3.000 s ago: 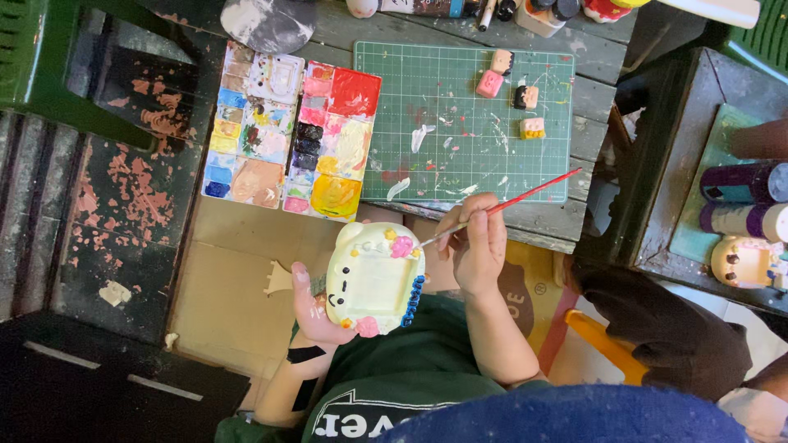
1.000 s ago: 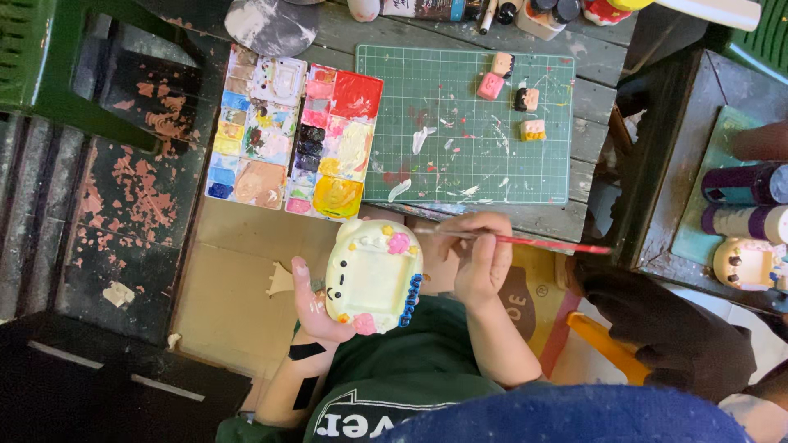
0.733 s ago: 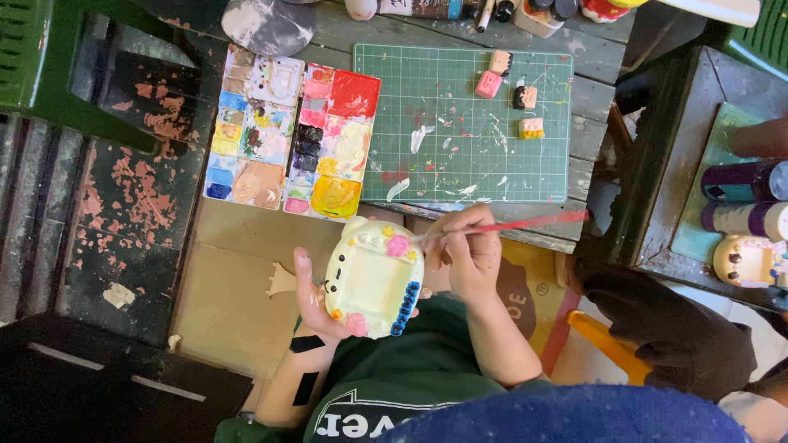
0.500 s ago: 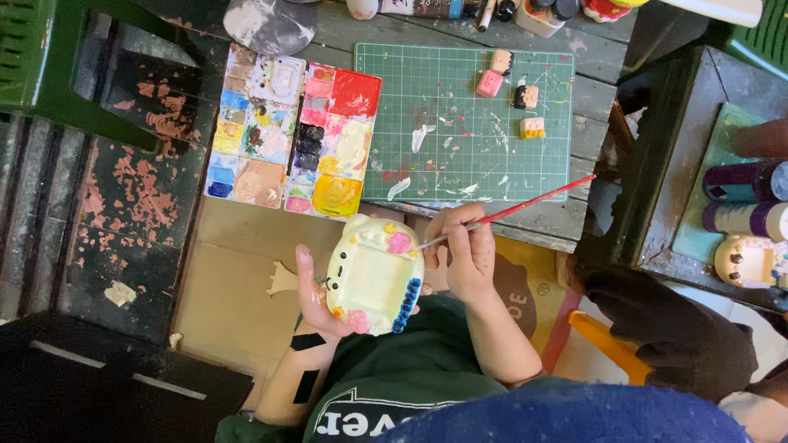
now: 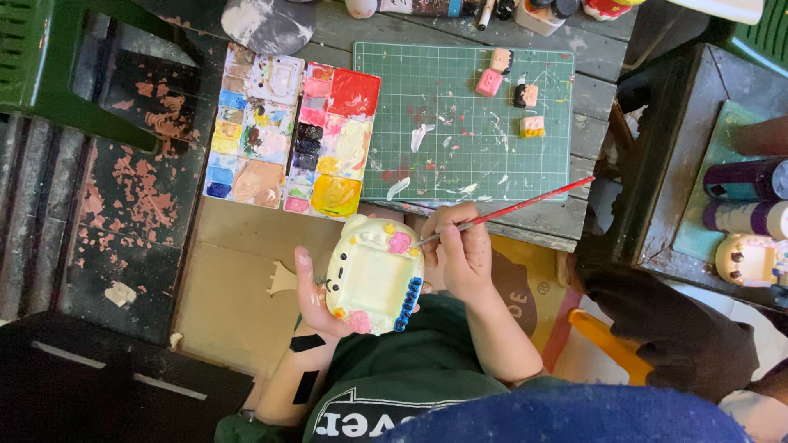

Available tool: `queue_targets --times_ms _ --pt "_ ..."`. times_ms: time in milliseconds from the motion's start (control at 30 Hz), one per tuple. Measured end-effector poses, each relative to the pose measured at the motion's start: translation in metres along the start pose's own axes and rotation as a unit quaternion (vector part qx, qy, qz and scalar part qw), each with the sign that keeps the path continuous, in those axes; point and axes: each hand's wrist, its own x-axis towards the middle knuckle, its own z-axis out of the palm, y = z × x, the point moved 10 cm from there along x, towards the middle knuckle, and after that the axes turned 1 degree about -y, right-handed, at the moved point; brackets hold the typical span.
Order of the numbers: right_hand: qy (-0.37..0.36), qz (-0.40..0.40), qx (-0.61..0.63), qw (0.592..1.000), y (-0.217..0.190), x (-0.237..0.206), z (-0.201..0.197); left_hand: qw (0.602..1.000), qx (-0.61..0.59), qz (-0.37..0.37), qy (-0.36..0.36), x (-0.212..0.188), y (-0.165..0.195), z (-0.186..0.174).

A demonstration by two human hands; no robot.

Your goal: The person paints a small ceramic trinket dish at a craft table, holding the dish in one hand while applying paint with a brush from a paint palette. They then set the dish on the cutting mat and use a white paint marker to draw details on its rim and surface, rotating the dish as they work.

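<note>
Fingers of our left hand point(image 5: 316, 299) are cradling the cream figurine point(image 5: 373, 275) over our lap, steadying it, while our right hand point(image 5: 461, 254) is pinching the red brush point(image 5: 509, 211), tip touching its pink bow.

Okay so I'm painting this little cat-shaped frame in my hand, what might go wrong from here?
1. The left hand cups the cat-shaped frame from beneath, in mid-air; that grip may slip under brush pressure.
2. The right hand works the brush at the pink flower; a wobble might streak the cream face.
3. Fingers lie near the blue and pink painted edges, so wet paint may smudge.
</note>
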Motion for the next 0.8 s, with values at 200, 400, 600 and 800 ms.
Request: queue_targets --times_ms 200,400,600,800 --pt "0.030 -0.010 0.001 0.999 -0.001 -0.002 -0.007 1.000 0.007 0.002 -0.001 0.002 0.001 0.010" --pt "-0.012 -0.024 -0.034 0.999 -0.004 -0.001 0.000 1.000 -0.001 0.008 -0.030 0.005 0.002 0.015" --pt "0.082 -0.027 0.038 0.996 -0.001 -0.001 -0.014 1.000 -0.013 0.003 0.027 0.001 0.000 0.004" --pt "0.239 0.025 0.078 0.967 0.026 0.027 -0.046 0.997 -0.032 -0.024 -0.059 -0.007 0.015 0.013"
